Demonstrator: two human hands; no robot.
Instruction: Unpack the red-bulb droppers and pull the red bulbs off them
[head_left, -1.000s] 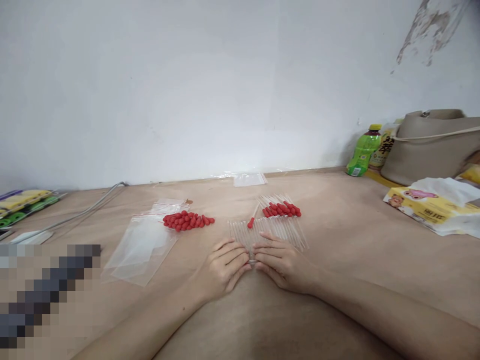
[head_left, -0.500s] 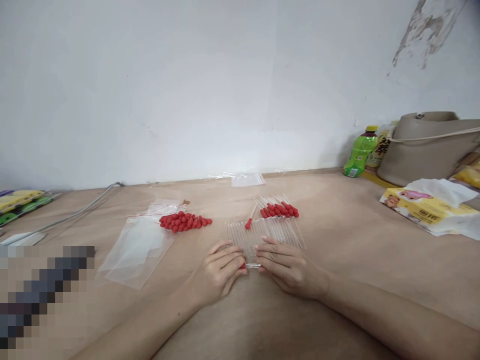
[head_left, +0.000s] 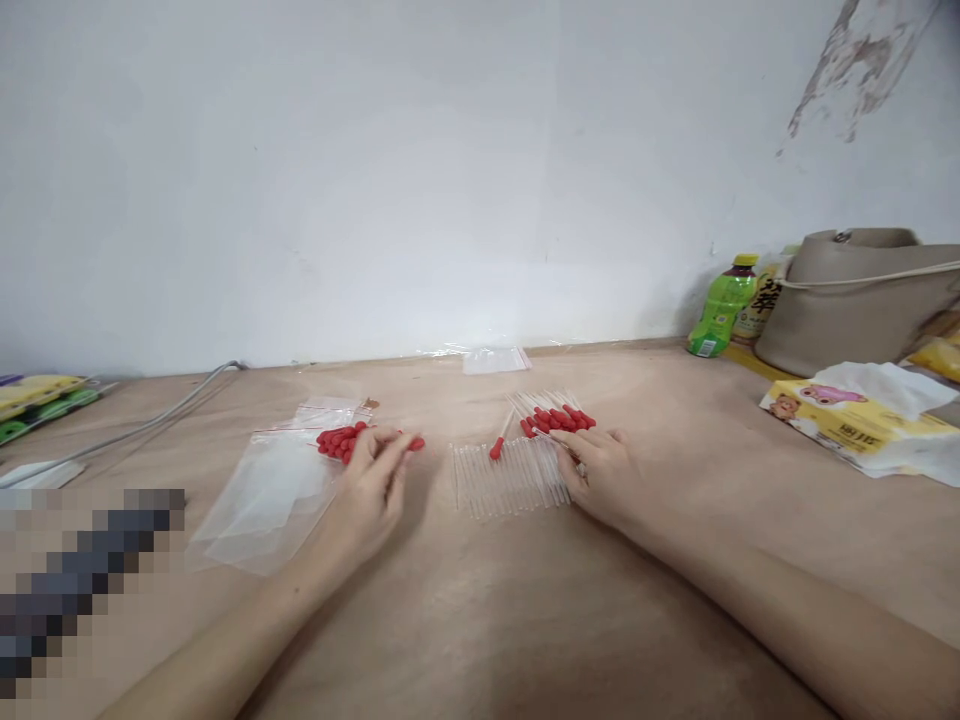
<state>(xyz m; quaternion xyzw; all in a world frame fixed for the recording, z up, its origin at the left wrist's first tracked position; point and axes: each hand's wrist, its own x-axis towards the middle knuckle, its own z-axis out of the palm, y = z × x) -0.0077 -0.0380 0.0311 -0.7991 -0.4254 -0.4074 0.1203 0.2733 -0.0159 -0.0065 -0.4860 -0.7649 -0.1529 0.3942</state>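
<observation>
My left hand (head_left: pixel 375 475) reaches over a pile of red rubber bulbs (head_left: pixel 337 443). Its fingers are bent and slightly apart, with the tips at the pile's right end; nothing shows clearly in them. Thin clear glass tubes (head_left: pixel 502 485) lie side by side in a row in the middle. My right hand (head_left: pixel 604 475) is over the right end of that row, fingers curled and close together by its upper edge. What they pinch is too small to make out. Just beyond lie several droppers (head_left: pixel 559 418) with red bulbs on; a single dropper (head_left: pixel 496 448) lies slanted left of them.
Flat clear zip bags (head_left: pixel 262 500) lie under and beside the red pile, with another bag (head_left: pixel 495 360) by the wall. At the right are a green bottle (head_left: pixel 721 308), a grey-beige bag (head_left: pixel 847 305) and a yellow tissue pack (head_left: pixel 855 415). A grey cable (head_left: pixel 180 402) runs along the left.
Both hands have left the near edge of the tube row, where they held a red bulb and a clear tube. The left moved left to the pile, the right forward towards the droppers.
</observation>
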